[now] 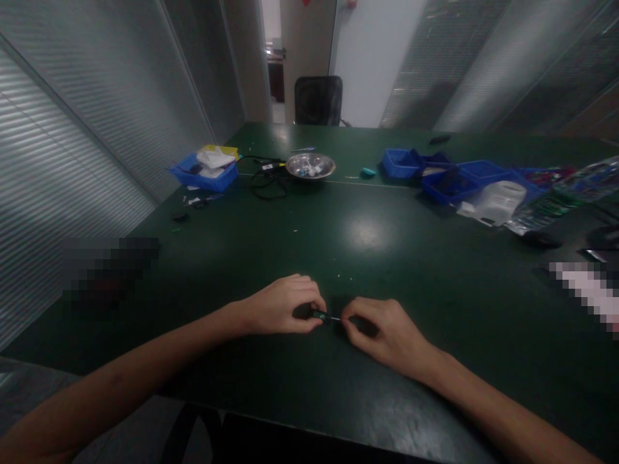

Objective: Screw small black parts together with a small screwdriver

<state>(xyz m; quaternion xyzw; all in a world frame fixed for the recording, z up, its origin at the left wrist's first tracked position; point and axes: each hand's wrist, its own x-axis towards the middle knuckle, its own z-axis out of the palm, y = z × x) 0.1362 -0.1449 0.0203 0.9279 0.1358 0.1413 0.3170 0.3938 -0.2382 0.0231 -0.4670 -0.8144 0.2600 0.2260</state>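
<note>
My left hand (290, 306) is closed in a pinch on a small dark piece with green on it, like a little circuit board (320, 315). Opposite it, my right hand (380, 332) pinches the end of a thin, light-coloured pin or wire (335, 318). This thin piece reaches from my right fingertips to the dark piece; whether it is fixed to it I cannot tell. Both hands are low over the near part of the green table (271, 374), with a narrow gap between them.
At the back stand a metal bowl (310, 167) with small white parts, black cables (268, 183) and a filled blue bin (206, 174). On the right are more blue bins (447, 183), a white bag (498, 201) and clear bags of parts (570, 196). Tiny scraps lie ahead of my hands.
</note>
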